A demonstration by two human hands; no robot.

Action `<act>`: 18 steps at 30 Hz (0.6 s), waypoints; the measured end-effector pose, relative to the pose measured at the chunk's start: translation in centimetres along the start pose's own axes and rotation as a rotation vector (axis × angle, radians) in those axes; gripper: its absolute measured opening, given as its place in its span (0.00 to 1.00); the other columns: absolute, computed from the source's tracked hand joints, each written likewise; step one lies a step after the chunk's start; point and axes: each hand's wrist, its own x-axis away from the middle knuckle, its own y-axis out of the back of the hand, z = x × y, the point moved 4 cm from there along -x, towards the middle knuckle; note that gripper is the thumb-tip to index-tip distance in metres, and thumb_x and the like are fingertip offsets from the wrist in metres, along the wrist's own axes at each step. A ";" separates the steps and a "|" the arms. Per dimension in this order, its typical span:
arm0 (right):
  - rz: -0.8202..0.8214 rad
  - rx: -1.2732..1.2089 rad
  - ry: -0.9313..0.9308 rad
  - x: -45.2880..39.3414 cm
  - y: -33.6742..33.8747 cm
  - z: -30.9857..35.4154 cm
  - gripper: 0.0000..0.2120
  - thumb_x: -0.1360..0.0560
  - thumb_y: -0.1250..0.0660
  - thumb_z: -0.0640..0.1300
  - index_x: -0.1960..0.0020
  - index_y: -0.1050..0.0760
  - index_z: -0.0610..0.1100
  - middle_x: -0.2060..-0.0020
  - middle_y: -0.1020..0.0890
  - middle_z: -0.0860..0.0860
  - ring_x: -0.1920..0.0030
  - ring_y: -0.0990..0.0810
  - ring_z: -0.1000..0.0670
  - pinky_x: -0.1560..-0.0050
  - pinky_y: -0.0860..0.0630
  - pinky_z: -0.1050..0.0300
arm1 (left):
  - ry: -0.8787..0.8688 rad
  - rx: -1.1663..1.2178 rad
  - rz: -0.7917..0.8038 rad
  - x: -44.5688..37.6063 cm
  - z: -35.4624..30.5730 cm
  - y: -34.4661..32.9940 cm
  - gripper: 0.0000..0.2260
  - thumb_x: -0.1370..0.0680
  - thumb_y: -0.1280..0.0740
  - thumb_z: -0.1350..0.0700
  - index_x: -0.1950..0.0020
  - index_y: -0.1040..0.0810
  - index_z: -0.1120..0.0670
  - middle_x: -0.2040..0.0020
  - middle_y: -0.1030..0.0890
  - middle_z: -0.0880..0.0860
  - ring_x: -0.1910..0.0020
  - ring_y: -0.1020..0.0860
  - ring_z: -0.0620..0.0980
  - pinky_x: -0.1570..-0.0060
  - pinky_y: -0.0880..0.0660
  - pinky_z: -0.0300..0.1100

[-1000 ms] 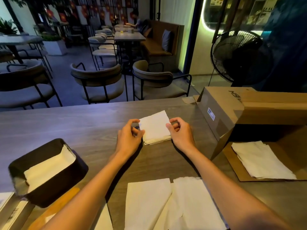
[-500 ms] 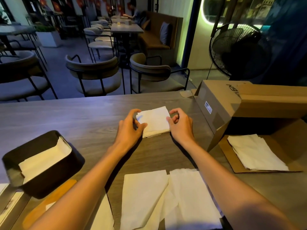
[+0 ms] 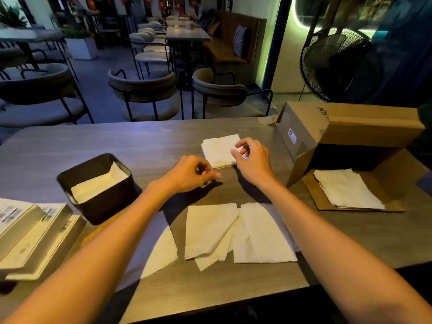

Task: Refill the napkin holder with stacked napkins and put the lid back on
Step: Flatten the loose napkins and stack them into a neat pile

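A small stack of folded white napkins (image 3: pixel 218 149) lies on the table beyond my hands. My right hand (image 3: pixel 252 161) sits over its near right corner, thumb and curled fingers pinching the edge. My left hand (image 3: pixel 190 173) hovers just left of the stack, off it, fingers loosely curled and holding nothing. The black napkin holder (image 3: pixel 121 197) stands at the left with no lid on, and white napkins (image 3: pixel 98 187) lie slanted inside it. Several unfolded napkins (image 3: pixel 254 232) are spread near the table's front edge. An orange-brown piece (image 3: pixel 99 231) shows under my left forearm; I cannot tell whether it is the lid.
An open cardboard box (image 3: pixel 339 129) lies on its side at the right, with more napkins (image 3: pixel 348 191) on its flap. Flat white boxes (image 3: pixel 30 235) are stacked at the front left. Chairs (image 3: pixel 145 90) and a standing fan (image 3: pixel 336 64) stand beyond the table's far edge.
My left hand has let go of the stack and drawn back toward me and to the left. My right hand has stayed at the stack's right side. The view has shifted left.
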 end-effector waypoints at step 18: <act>0.481 -0.008 0.115 7.3 1.5 4.0 0.17 0.20 0.33 0.57 0.46 0.20 0.44 0.54 0.17 0.46 0.54 0.19 0.49 0.56 0.21 0.56 | -0.034 0.131 -0.087 6.2 -1.8 3.1 0.12 0.25 0.28 0.47 0.47 0.18 0.52 0.55 0.18 0.48 0.55 0.20 0.45 0.54 0.23 0.38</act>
